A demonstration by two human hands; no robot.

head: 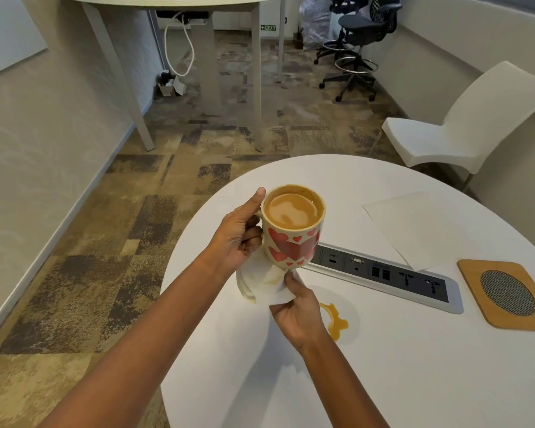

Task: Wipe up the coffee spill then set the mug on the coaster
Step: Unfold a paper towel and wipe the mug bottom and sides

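Observation:
My left hand point(240, 234) grips the handle of a cream mug point(292, 234) with red hearts, full of milky coffee, and holds it lifted above the white round table point(399, 366). My right hand point(297, 313) pinches a white, coffee-stained paper napkin point(261, 281) against the underside of the mug. A brown coffee spill point(335, 321) curves on the table just right of my right hand. The wooden coaster point(504, 293) with a grey mesh centre lies at the table's right side, apart from the mug.
A grey power and data socket strip point(383, 273) is set into the table between the mug and the coaster. A flat white paper sheet point(414, 227) lies behind it. A white chair point(464, 125) stands beyond the table; office chairs point(359, 41) and another table's legs stand further back.

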